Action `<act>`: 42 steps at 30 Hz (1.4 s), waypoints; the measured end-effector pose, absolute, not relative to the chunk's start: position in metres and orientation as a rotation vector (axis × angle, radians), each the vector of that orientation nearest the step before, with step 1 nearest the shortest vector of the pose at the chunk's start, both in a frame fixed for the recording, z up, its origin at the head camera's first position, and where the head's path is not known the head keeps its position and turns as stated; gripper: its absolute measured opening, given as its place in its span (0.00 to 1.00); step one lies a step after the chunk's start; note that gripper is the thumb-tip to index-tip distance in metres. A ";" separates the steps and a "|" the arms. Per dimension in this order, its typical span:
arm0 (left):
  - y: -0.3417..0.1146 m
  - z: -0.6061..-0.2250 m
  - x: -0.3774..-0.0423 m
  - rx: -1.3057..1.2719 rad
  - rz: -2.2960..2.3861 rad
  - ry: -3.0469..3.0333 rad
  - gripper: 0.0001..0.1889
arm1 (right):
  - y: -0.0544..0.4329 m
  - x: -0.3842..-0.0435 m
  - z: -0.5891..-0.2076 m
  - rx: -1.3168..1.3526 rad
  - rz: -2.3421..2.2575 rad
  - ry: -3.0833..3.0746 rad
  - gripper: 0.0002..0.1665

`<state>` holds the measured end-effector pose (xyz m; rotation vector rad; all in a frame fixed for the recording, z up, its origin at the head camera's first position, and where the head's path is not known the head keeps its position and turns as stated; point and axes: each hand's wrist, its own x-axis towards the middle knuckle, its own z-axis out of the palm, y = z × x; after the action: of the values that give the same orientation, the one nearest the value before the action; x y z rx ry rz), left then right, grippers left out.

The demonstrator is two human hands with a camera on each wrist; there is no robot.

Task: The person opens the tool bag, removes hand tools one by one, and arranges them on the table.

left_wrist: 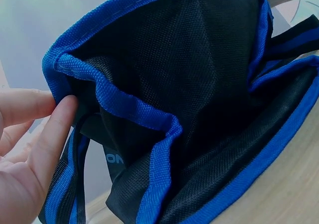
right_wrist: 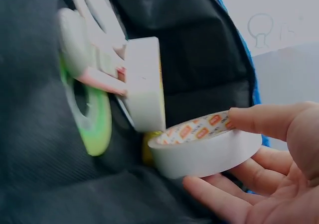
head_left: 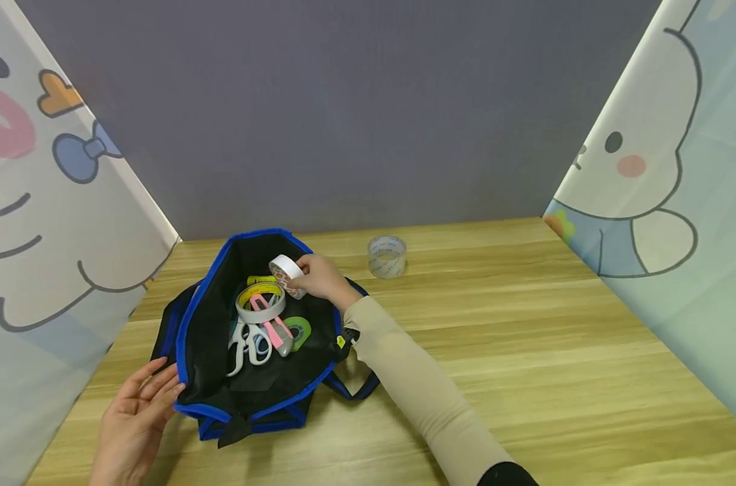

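A black bag with blue trim (head_left: 188,337) stands open on the table. At its near left corner my left hand (head_left: 133,418) pinches the blue-edged rim (left_wrist: 62,84) between thumb and fingers. My right hand (head_left: 322,277) reaches inside and grips a white tape roll (right_wrist: 204,157), thumb on the inner ring and fingers under the outer side. Beside that roll lies another white tape roll with a yellow inside (head_left: 263,315). White-handled scissors (head_left: 239,341), a pink and grey utility knife (head_left: 273,332), a green ring-shaped item (head_left: 304,330) and a yellow item (head_left: 260,279) are also in the bag.
A clear tape roll (head_left: 387,268) stands on the wooden table (head_left: 525,324), right of the bag. One bag strap (head_left: 358,389) lies on the table by my right forearm. A grey panel (head_left: 355,121) closes off the back, with cartoon-printed sheets (head_left: 665,202) at both sides.
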<state>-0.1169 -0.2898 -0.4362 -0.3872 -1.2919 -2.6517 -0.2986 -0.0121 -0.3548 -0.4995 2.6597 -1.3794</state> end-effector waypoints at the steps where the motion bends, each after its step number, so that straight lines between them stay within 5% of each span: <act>1: -0.289 -0.436 -0.117 -0.390 -2.651 -1.286 0.27 | -0.011 -0.299 -0.352 -0.510 -1.345 2.688 0.17; 8: -0.290 -0.436 -0.118 -0.371 -2.636 -1.297 0.27 | 0.002 -0.300 -0.337 -0.530 -1.350 2.666 0.12; 19: -0.291 -0.438 -0.116 -0.353 -2.629 -1.325 0.27 | 0.027 -0.301 -0.327 -0.404 -1.630 2.340 0.21; 42: -0.287 -0.434 -0.116 -0.359 -2.600 -1.324 0.26 | 0.092 -0.310 -0.339 -0.270 -1.988 2.124 0.18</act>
<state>-0.1157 -0.2874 -0.4342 -0.3590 -1.3239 -2.5998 -0.3103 0.0923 -0.3389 -0.2701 2.1237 -1.9885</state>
